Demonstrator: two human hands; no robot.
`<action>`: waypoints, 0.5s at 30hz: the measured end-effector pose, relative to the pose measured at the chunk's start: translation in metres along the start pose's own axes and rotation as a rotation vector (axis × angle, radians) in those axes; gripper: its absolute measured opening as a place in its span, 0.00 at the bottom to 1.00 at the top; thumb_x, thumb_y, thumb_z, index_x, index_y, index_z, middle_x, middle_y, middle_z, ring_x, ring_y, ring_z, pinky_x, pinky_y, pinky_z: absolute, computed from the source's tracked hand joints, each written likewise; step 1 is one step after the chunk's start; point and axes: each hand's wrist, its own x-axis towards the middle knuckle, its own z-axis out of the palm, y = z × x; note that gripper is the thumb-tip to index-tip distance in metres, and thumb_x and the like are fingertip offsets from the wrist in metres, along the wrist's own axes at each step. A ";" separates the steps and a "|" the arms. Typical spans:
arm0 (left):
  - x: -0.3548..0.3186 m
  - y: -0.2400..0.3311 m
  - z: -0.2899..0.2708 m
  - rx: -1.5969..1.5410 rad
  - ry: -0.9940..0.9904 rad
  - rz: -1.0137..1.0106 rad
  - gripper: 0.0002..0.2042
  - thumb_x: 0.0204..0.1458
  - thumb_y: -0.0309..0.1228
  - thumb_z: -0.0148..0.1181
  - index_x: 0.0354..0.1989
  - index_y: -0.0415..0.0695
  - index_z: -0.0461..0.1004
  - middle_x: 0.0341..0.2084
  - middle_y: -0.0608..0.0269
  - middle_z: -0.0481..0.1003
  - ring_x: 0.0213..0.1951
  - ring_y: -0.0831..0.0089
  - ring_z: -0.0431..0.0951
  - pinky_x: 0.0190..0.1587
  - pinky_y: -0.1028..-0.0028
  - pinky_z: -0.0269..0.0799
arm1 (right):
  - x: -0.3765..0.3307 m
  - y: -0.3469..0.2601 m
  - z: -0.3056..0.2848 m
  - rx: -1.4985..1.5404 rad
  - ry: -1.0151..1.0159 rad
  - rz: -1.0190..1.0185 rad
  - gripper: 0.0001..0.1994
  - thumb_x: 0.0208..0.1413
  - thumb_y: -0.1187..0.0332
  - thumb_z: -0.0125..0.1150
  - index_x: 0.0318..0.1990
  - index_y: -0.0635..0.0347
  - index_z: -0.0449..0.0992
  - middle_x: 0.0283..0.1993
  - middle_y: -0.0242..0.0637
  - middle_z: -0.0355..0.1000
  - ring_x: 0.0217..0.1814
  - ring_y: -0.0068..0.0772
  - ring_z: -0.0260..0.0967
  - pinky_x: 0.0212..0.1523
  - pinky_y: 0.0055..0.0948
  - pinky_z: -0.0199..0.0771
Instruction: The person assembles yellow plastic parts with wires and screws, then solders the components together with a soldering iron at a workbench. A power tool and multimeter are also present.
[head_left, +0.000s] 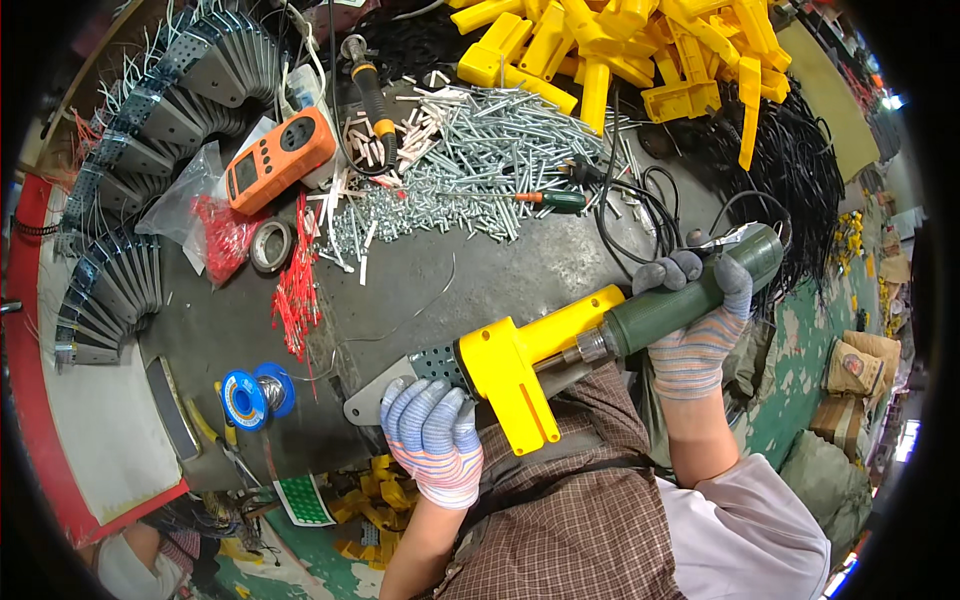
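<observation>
My right hand [697, 325], in a striped glove with grey fingertips, is wrapped round a dark green electric screwdriver [655, 318]. The tool lies slanted, its metal chuck pointing left along a yellow plastic housing [505, 385]. The bit's tip is hidden at the housing. My left hand [432, 432], gloved alike, grips the grey metal plate [377, 397] that joins the housing's left end. Perforations show on the plate's part beside the housing. The thumb is out of sight under the work.
Loose screws [520, 140] are heaped at the back, near yellow housings [600, 40] and black cables [790, 150]. An orange meter [282, 160], a soldering iron [368, 90], a green-handled screwdriver [560, 200] and a blue solder spool [245, 400] lie on the bench. Metal plate assemblies [110, 285] line the left.
</observation>
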 end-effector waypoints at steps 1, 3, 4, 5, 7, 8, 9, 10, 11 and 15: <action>0.000 0.000 0.000 -0.003 0.001 -0.001 0.05 0.52 0.30 0.61 0.35 0.45 0.74 0.38 0.58 0.74 0.42 0.56 0.74 0.55 0.53 0.66 | -0.001 0.000 0.001 -0.005 -0.007 0.003 0.15 0.47 0.69 0.63 0.43 0.62 0.72 0.26 0.30 0.66 0.28 0.28 0.63 0.43 0.34 0.69; 0.000 0.000 -0.001 0.008 -0.017 -0.005 0.05 0.53 0.31 0.60 0.36 0.46 0.75 0.38 0.59 0.74 0.43 0.56 0.74 0.55 0.52 0.65 | -0.001 0.001 0.001 -0.013 -0.014 0.005 0.15 0.47 0.69 0.63 0.42 0.62 0.72 0.26 0.30 0.66 0.28 0.28 0.63 0.43 0.34 0.69; -0.001 0.000 0.000 0.005 -0.015 -0.006 0.05 0.53 0.31 0.60 0.36 0.46 0.75 0.38 0.59 0.74 0.43 0.56 0.74 0.55 0.52 0.65 | 0.000 0.000 0.000 -0.013 -0.019 0.011 0.14 0.48 0.67 0.62 0.42 0.60 0.72 0.26 0.30 0.68 0.27 0.28 0.65 0.43 0.35 0.70; 0.000 0.000 0.000 0.010 -0.018 -0.009 0.05 0.54 0.32 0.59 0.36 0.46 0.75 0.38 0.59 0.74 0.43 0.56 0.74 0.56 0.52 0.64 | 0.001 0.000 -0.001 -0.014 -0.023 0.017 0.13 0.48 0.65 0.61 0.41 0.57 0.72 0.26 0.30 0.70 0.27 0.28 0.67 0.43 0.36 0.71; 0.000 0.000 0.000 0.015 -0.020 -0.013 0.06 0.54 0.33 0.59 0.36 0.46 0.75 0.38 0.59 0.74 0.43 0.56 0.73 0.56 0.52 0.64 | 0.001 0.000 -0.001 -0.020 -0.023 0.013 0.12 0.49 0.65 0.62 0.41 0.57 0.72 0.26 0.30 0.70 0.27 0.28 0.67 0.43 0.36 0.71; 0.001 0.000 0.000 0.017 -0.028 -0.011 0.06 0.55 0.34 0.58 0.36 0.47 0.75 0.38 0.59 0.74 0.44 0.56 0.73 0.56 0.52 0.64 | 0.001 0.001 -0.001 -0.023 -0.022 0.009 0.12 0.49 0.65 0.62 0.40 0.57 0.72 0.26 0.30 0.70 0.27 0.28 0.67 0.43 0.36 0.71; 0.001 -0.001 0.000 0.020 -0.035 -0.009 0.06 0.55 0.34 0.57 0.36 0.47 0.75 0.38 0.60 0.74 0.44 0.56 0.72 0.56 0.52 0.64 | 0.001 0.001 -0.002 -0.024 -0.023 0.010 0.12 0.49 0.65 0.62 0.40 0.57 0.72 0.26 0.30 0.70 0.27 0.28 0.67 0.43 0.36 0.71; 0.001 -0.001 0.000 0.020 -0.034 -0.010 0.06 0.55 0.34 0.57 0.36 0.47 0.75 0.38 0.60 0.74 0.44 0.56 0.72 0.56 0.52 0.64 | 0.000 0.002 -0.002 -0.026 -0.015 0.005 0.12 0.49 0.65 0.62 0.40 0.56 0.72 0.26 0.30 0.69 0.27 0.28 0.66 0.43 0.36 0.70; 0.002 -0.001 0.000 0.025 -0.045 -0.009 0.06 0.56 0.35 0.56 0.37 0.48 0.75 0.39 0.60 0.74 0.45 0.56 0.72 0.56 0.53 0.64 | 0.000 0.002 -0.002 -0.026 -0.008 0.000 0.12 0.49 0.65 0.62 0.40 0.56 0.72 0.25 0.30 0.69 0.27 0.28 0.66 0.43 0.35 0.70; 0.002 0.000 0.000 0.047 -0.062 -0.006 0.08 0.57 0.38 0.54 0.37 0.48 0.75 0.39 0.60 0.74 0.45 0.56 0.72 0.56 0.53 0.63 | 0.001 0.002 -0.002 -0.007 -0.021 0.016 0.11 0.49 0.65 0.62 0.39 0.55 0.72 0.25 0.29 0.69 0.27 0.28 0.66 0.43 0.35 0.70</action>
